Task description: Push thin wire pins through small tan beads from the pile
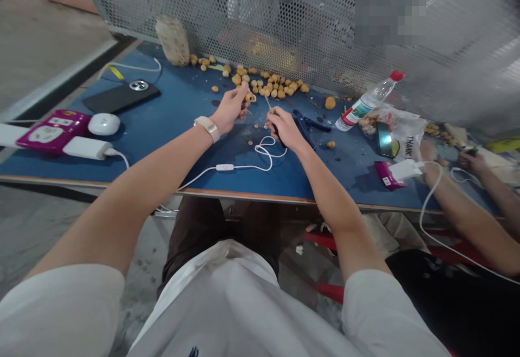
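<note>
White cord (225, 167) obstructs the right hand's (285, 128) near side.

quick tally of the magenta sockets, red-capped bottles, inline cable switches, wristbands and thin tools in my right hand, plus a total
Magenta sockets: 2 (left one, right one)
Red-capped bottle: 1
Inline cable switch: 1
Wristband: 1
Thin tool in your right hand: 1
Total: 6

Round fruits (280, 83) lie along the table's (174, 97) far edge, right of a container (173, 41). Toward its left edge, a phone (117, 98) lies behind a power block (52, 132). A bottle (363, 106) is right of pliers (301, 128).
</note>
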Demonstrator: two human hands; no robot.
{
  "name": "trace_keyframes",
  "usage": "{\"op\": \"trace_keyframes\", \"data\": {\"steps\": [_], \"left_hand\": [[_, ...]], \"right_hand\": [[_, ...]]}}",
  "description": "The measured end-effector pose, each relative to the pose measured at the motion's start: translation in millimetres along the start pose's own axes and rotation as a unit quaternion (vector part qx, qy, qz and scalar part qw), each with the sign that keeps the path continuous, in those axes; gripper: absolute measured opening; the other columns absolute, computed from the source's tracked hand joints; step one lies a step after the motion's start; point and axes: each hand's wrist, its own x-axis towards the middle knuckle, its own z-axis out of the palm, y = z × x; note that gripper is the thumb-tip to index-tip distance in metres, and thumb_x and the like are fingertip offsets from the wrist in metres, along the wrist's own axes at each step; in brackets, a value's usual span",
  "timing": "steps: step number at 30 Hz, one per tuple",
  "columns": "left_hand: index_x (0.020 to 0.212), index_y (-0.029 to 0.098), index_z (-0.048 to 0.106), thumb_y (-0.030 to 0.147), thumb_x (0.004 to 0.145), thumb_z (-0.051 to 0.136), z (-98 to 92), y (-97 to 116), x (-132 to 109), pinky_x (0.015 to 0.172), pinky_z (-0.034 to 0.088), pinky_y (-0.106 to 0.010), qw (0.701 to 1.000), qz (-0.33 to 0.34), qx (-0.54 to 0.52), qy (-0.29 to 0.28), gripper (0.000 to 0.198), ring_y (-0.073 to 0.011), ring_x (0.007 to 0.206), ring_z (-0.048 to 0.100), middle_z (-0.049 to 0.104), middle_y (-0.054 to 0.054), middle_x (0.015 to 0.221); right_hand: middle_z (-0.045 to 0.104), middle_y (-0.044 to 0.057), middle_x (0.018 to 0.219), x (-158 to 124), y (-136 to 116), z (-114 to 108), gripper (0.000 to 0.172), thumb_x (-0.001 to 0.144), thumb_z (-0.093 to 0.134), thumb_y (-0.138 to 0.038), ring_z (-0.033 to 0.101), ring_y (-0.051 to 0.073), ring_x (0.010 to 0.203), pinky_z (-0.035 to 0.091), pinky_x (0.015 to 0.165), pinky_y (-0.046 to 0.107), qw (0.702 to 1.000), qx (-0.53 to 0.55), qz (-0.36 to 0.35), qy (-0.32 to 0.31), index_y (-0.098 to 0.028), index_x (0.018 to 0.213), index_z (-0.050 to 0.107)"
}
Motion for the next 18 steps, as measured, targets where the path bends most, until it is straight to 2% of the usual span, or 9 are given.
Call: {"op": "trace_keyframes", "data": {"steps": [2,6,9,16,18], "left_hand": [[0.101,0.025,0.06,0.096,0.127,0.058,1.1,3,0,0.065,0.04,-0.027,1.0,-0.005,-0.006,-0.006,0.076,-0.0101,0.064,0.041,0.044,0.002,0.09],[0.105,0.026,0.063,0.099,0.12,0.07,3.1,7,-4,0.07,0.046,-0.031,1.0,-0.001,0.016,-0.021,0.075,-0.0137,0.067,0.046,0.038,0.004,0.085],[0.103,0.026,0.061,0.098,0.123,0.064,4.0,8,-6,0.069,0.041,-0.031,1.0,-0.016,0.006,-0.017,0.075,-0.013,0.065,0.04,0.037,0.004,0.085],[0.104,0.024,0.065,0.098,0.125,0.06,7.4,5,-6,0.06,0.028,-0.025,0.997,-0.033,-0.065,-0.033,0.077,-0.0089,0.06,0.032,0.042,0.003,0.086],[0.104,0.024,0.066,0.097,0.126,0.06,7.1,6,-7,0.059,0.029,-0.025,0.997,-0.035,-0.065,-0.035,0.077,-0.0082,0.06,0.033,0.045,0.003,0.087]], "right_hand": [[0.051,-0.004,0.082,-2,-3,6,0.061,0.125,0.068,-0.089,0.053,0.019,0.068,0.053,0.065,0.034,1.0,0.025,0.014,-0.01,-0.032,0.108,0.051],[0.053,-0.004,0.081,-4,-7,21,0.069,0.118,0.074,-0.099,0.058,0.02,0.07,0.056,0.068,0.036,1.0,0.003,0.007,-0.024,-0.032,0.113,0.057],[0.055,-0.003,0.082,-2,-4,26,0.078,0.113,0.069,-0.109,0.062,0.021,0.072,0.058,0.069,0.038,1.0,-0.003,0.003,-0.014,-0.032,0.116,0.058],[0.052,-0.003,0.084,1,9,26,0.092,0.104,0.058,-0.123,0.058,0.019,0.071,0.055,0.064,0.036,0.999,0.019,-0.028,-0.017,-0.032,0.115,0.057],[0.052,-0.003,0.084,1,10,25,0.094,0.102,0.057,-0.125,0.056,0.018,0.069,0.054,0.063,0.036,0.999,0.022,-0.032,-0.021,-0.032,0.113,0.056]]}}
